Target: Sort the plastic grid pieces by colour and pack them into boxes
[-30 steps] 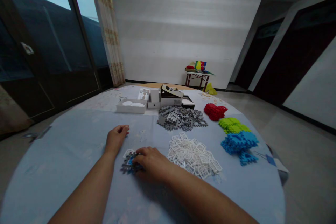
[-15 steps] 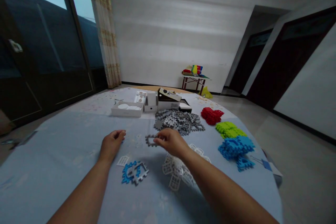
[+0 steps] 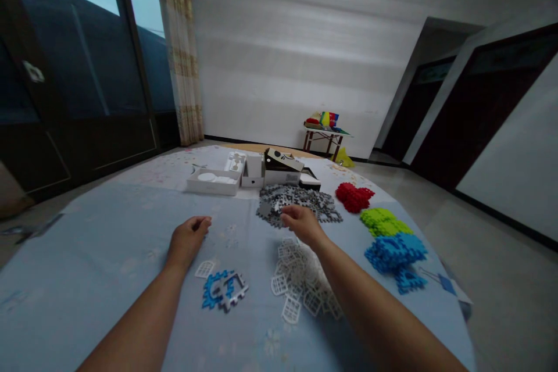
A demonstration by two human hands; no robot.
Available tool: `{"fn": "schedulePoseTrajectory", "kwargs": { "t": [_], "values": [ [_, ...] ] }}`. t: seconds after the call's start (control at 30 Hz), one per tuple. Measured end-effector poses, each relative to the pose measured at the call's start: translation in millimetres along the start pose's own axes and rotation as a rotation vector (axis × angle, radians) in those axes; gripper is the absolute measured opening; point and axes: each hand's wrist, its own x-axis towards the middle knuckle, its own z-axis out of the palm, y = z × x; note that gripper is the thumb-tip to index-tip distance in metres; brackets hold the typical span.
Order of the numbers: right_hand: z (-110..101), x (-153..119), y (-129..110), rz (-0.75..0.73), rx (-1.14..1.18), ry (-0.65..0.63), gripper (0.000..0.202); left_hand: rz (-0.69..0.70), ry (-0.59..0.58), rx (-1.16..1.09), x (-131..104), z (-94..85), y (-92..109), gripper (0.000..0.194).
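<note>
My right hand [image 3: 303, 224] is closed in a pinch at the near edge of a pile of grey notched puzzle-like pieces [image 3: 320, 203]. Whatever its fingertips hold blends into the pile. My left hand [image 3: 186, 239] rests on the tablecloth, fingers curled, with nothing visible in it. Just in front of my left forearm lie a white lattice window piece [image 3: 204, 269], a blue notched frame piece [image 3: 211, 290] and a grey notched frame piece [image 3: 238, 293], the grey one overlapping the blue. A heap of white lattice window pieces [image 3: 300, 276] lies beside my right forearm, which hides part of it.
Red pieces [image 3: 354, 196], green pieces [image 3: 384, 222] and blue pieces [image 3: 394, 253] are heaped along the table's right side. At the back stand an open white tray [image 3: 213, 182] and several boxes [image 3: 281, 171]. A pale blue flowered tablecloth [image 3: 108, 261] covers the round table.
My right hand has moved right and slightly away, over to the grey pile. The grey frame piece it held is no longer distinguishable. My left hand stays in place.
</note>
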Motion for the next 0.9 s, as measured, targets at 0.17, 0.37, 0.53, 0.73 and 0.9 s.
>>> {"fn": "schedulePoseTrajectory", "kwargs": {
  "t": [0.17,0.37,0.53,0.73,0.9],
  "values": [
    [22.5,-42.2,-17.8,-0.313,-0.281,-0.327,0.028,0.009,0.002,0.017,-2.3,1.2,0.9,0.037],
    [43.4,-69.9,-34.6,-0.563,-0.470,-0.607,0.058,0.028,-0.002,0.032,-3.9,1.7,-0.1,0.037],
    [55.2,-71.8,-35.0,-0.590,-0.552,-0.692,0.063,0.034,-0.008,0.030,-3.8,2.0,-1.2,0.037],
    [44.2,-78.7,-41.3,-0.411,-0.302,-0.638,0.050,0.029,-0.010,0.029,-5.0,1.6,1.7,0.037],
    [24.7,-58.7,-33.8,-0.150,-0.197,-0.742,0.050,0.030,-0.010,0.024,-4.6,1.6,2.1,0.037]
  ]
}}
